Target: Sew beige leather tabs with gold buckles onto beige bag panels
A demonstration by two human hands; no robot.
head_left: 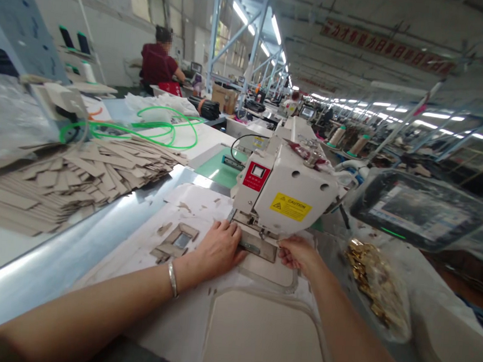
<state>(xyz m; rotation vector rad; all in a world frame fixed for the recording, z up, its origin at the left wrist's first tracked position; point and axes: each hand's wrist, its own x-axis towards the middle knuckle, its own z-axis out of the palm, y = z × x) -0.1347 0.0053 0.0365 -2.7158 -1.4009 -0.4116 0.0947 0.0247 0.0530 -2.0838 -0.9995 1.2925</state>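
Note:
A white sewing machine (pixel 295 191) stands before me, its head above a flat metal clamp frame (pixel 263 249). Beneath the frame lies a beige panel with rounded corners (pixel 265 271). My left hand (pixel 219 246) rests flat at the frame's left side, fingers stretched toward the machine and thumb near the frame's edge. At the right side, the fingers of my right hand (pixel 298 253) are pinched together at the end of a pale beige strip (pixel 271 241) under the machine head. The curled right fingers partly hide that end. Nearer me lies a stack of larger beige panels (pixel 265 339).
Loose beige strips (pixel 86 180) are heaped at the left, near a green hose (pixel 166 127). A small template (pixel 176 243) lies left of my left hand. At right are a bag of gold-coloured metal pieces (pixel 377 286) and a control screen (pixel 419 209). A co-worker (pixel 161 63) is farther back.

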